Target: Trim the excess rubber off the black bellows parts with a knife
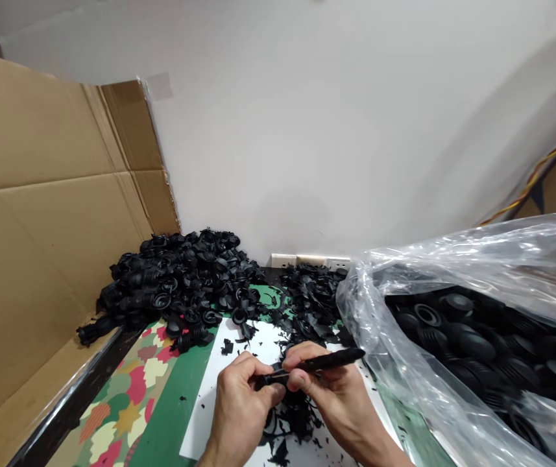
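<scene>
Your left hand (241, 399) pinches a small black part (264, 381) between thumb and forefinger, centred over the white sheet (204, 415). Your right hand (331, 388) grips a slim black-handled tool (338, 359), its handle pointing to 3 o'clock and its thin metal end at the part; whether they touch, you cannot tell. Black scraps (302, 425) lie at 6 o'clock. On the green surface (173, 395), a pile of black parts (175, 279) sits at 10 o'clock, a heap of shavings (311, 288) near 12, and an open clear bag (368, 305) of black pieces (472, 344) at 3.
</scene>
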The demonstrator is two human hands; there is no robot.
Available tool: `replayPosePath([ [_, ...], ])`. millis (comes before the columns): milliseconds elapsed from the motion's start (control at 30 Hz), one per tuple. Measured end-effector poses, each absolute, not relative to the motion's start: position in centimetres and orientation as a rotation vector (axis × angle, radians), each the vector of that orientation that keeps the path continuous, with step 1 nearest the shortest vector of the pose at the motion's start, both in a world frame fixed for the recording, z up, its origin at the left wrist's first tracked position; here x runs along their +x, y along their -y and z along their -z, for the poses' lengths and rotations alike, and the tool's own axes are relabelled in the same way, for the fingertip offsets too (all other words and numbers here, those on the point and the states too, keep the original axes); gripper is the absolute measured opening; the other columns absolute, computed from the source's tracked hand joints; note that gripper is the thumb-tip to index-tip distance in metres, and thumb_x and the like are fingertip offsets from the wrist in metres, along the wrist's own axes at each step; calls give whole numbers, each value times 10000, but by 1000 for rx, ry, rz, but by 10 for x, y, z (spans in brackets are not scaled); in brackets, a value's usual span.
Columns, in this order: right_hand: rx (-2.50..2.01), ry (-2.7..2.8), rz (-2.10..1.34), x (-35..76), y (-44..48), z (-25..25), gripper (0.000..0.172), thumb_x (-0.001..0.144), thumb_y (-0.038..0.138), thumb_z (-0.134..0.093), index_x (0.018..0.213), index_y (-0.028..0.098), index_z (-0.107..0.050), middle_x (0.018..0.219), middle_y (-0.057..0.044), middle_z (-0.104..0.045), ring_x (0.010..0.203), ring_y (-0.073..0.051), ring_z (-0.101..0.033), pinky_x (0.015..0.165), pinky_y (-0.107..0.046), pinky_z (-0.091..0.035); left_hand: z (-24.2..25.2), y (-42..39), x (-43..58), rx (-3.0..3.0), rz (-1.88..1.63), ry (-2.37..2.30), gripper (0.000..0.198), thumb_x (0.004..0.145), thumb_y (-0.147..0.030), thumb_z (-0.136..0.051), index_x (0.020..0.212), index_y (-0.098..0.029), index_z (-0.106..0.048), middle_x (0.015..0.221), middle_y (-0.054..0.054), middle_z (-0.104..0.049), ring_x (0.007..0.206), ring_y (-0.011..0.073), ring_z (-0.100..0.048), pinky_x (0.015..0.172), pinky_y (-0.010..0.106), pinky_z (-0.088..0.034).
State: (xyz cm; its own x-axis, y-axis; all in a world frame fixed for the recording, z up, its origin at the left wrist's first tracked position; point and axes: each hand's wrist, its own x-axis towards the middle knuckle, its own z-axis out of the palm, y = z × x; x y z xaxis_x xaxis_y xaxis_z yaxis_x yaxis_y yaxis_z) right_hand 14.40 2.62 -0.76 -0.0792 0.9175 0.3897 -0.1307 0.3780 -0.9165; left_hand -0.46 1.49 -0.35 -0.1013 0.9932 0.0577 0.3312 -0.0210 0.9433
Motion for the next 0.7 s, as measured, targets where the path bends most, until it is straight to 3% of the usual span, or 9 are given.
replayPosePath([
  [367, -753, 1572, -735, 141, -25, 2, 166, 839, 320, -590, 759, 196, -666, 696, -40, -665, 637, -171, -634, 565, -236, -488, 2, -17, -3, 1478, -1128, -1542, 334, 566, -457, -757, 542, -157, -612, 596, -7, -502, 565, 157, -443, 522, 256, -321],
  [500, -732, 1651, -686, 138, -21, 2, 138, 846, 223, -542, 745, 195, -631, 672, -33, -641, 599, -157, -617, 535, -229, -478, 3, -18, -4, 1461, -1143, -1532, 286, 545, -401, -770, 528, -159, -620, 576, -11, -508, 556, 155, -443, 524, 258, -320],
  [700, -747, 1853, -380, 135, -18, 3, 211, 851, 112, -453, 784, 207, -629, 714, -59, -651, 617, -166, -620, 551, -256, -487, 1, -14, -1, 1438, -1111, -1504, 90, 550, -157, -677, 499, -179, -606, 568, -25, -512, 567, 154, -458, 541, 254, -333],
])
